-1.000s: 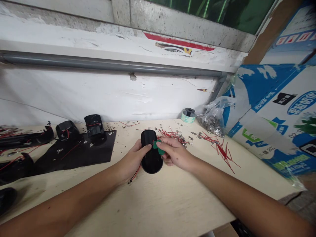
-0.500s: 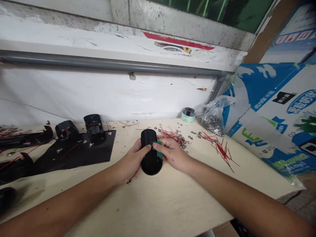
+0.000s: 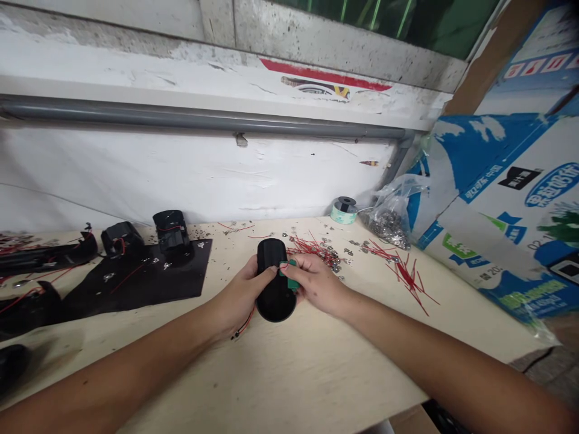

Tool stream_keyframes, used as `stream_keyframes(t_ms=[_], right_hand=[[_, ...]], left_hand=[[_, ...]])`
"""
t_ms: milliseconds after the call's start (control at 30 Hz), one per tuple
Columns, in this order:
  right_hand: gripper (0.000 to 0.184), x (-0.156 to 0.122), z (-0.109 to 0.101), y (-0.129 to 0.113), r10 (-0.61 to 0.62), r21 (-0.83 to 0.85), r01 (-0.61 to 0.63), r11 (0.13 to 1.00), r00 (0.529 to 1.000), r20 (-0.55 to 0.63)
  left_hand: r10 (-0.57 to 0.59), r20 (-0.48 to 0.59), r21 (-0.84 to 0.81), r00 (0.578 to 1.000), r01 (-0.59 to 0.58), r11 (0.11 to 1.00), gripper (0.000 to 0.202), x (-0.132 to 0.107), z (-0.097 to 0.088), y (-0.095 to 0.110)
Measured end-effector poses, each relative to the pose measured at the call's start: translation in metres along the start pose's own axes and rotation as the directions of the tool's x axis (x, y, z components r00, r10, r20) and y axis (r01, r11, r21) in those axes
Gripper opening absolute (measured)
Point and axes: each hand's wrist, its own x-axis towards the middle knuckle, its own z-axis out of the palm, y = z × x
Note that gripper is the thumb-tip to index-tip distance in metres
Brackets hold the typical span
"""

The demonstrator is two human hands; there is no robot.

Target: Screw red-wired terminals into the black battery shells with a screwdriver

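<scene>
A black plastic housing (image 3: 275,306) with a rounded end is held between my two hands above the table. My left hand (image 3: 251,286) is closed around its left side, thumb on the face near a short red wire. My right hand (image 3: 312,280) pinches a small green piece (image 3: 292,277), possibly a circuit board, against the housing's right side. Its fingers behind the piece are hidden. Thin red and black leads (image 3: 242,328) with a dark tip hang below my left hand.
Red wires with metal tabs (image 3: 316,247) and more red wires (image 3: 409,277) lie behind and right. A tape roll (image 3: 344,211), a bag of metal parts (image 3: 389,223) and a printed carton (image 3: 497,211) stand farther back. Black housings (image 3: 172,232) and a black sheet (image 3: 145,283) occupy the left.
The housing and both hands have shifted only slightly. The red wire by my thumbs now shows a little more, bridging from the left thumb to the green piece.
</scene>
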Motion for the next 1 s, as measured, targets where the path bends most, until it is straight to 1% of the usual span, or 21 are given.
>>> stream_keyframes(t_ms=[200,267,333,400,467,500,567,633,667,700,733,800,833,867,967,1000], right_hand=[[0.037,0.002,0.000,0.001,-0.015,-0.029,0.015,0.999,1.000,-0.015],[0.036,0.002,-0.002,-0.002,-0.039,-0.056,0.036,0.998,0.998,-0.046],[0.035,0.002,-0.004,-0.007,-0.098,-0.078,0.088,0.993,0.987,-0.130],[0.034,0.001,-0.008,-0.014,-0.155,-0.078,0.140,0.987,0.955,-0.252],[0.034,0.000,-0.011,-0.020,-0.183,-0.062,0.173,0.983,0.926,-0.331],[0.032,0.000,-0.013,-0.022,-0.196,-0.056,0.188,0.981,0.918,-0.344],[0.028,0.000,-0.015,-0.023,-0.229,-0.052,0.225,0.973,0.909,-0.348],[0.032,0.000,-0.016,-0.021,-0.272,-0.075,0.263,0.962,0.899,-0.344],[0.036,0.000,-0.017,-0.020,-0.296,-0.113,0.274,0.955,0.894,-0.337],[0.036,0.000,-0.017,-0.019,-0.318,-0.169,0.277,0.946,0.892,-0.321],[0.032,-0.001,-0.017,-0.019,-0.331,-0.234,0.268,0.935,0.896,-0.295],[0.016,-0.002,-0.017,-0.021,-0.323,-0.330,0.237,0.914,0.916,-0.239],[0.008,-0.003,-0.016,-0.022,-0.305,-0.345,0.220,0.912,0.927,-0.217],[0.004,-0.004,-0.015,-0.024,-0.279,-0.343,0.199,0.918,0.940,-0.199],[0.023,-0.007,-0.012,-0.026,-0.202,-0.310,0.154,0.938,0.971,-0.130],[0.025,-0.008,-0.011,-0.026,-0.206,-0.308,0.166,0.937,0.973,-0.101]], left_hand=[[0.003,-0.011,-0.035,1.000,-0.004,0.999,0.049,0.000,0.002,0.002],[-0.002,0.000,-0.071,1.000,0.002,0.997,0.045,-0.001,0.002,0.002],[-0.024,0.041,-0.128,0.999,0.029,0.991,0.043,-0.001,0.000,0.002],[-0.051,0.068,-0.156,0.996,0.061,0.986,0.043,-0.001,-0.001,0.004],[-0.067,0.060,-0.147,0.996,0.075,0.986,0.043,0.000,-0.002,0.006],[-0.072,0.053,-0.140,0.996,0.079,0.987,0.043,0.000,-0.002,0.007],[-0.085,0.045,-0.147,0.995,0.091,0.985,0.043,0.001,-0.001,0.008],[-0.095,0.044,-0.177,0.995,0.101,0.979,0.045,0.002,-0.001,0.008],[-0.094,0.046,-0.189,0.995,0.101,0.977,0.046,0.002,-0.001,0.008],[-0.086,0.048,-0.194,0.995,0.094,0.976,0.047,0.002,-0.001,0.007],[-0.077,0.052,-0.192,0.996,0.085,0.978,0.047,0.003,-0.002,0.006],[-0.061,0.065,-0.166,0.996,0.072,0.983,0.046,0.003,-0.003,0.004],[-0.058,0.071,-0.150,0.996,0.068,0.986,0.045,0.003,-0.004,0.004],[-0.057,0.077,-0.133,0.995,0.067,0.989,0.044,0.002,-0.004,0.004],[-0.057,0.083,-0.092,0.995,0.065,0.994,0.040,0.000,-0.004,0.005],[-0.059,0.081,-0.083,0.995,0.066,0.994,0.039,0.000,-0.003,0.006]])
